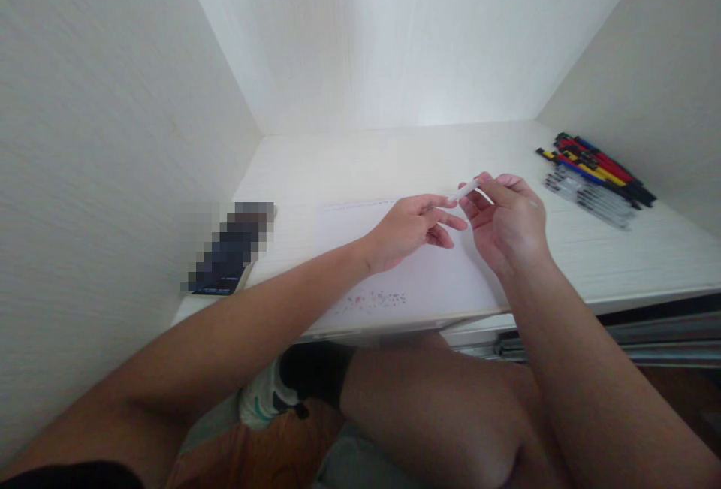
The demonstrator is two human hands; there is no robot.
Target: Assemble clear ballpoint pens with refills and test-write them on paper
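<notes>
Between the thumb and fingers of my right hand [507, 218] is a thin white stick [465, 190], like a pen barrel; its exact kind is unclear. The stick slants down to the left. My left hand [417, 226] reaches to its lower end, the fingers stretched out and apart. One left fingertip is at the stick's end, though whether it presses on it I cannot tell. Both hands are over a white sheet of paper [439, 286], which carries small coloured marks near its front edge and a faint line of marks along its back edge.
At the right lies a pile of red, yellow, blue and black pens [602, 166], with several clear pen barrels [591, 200] in front. A blurred-out dark phone [230, 252] rests at the left. Pale panels enclose the white desk [338, 158]. My legs are below its front edge.
</notes>
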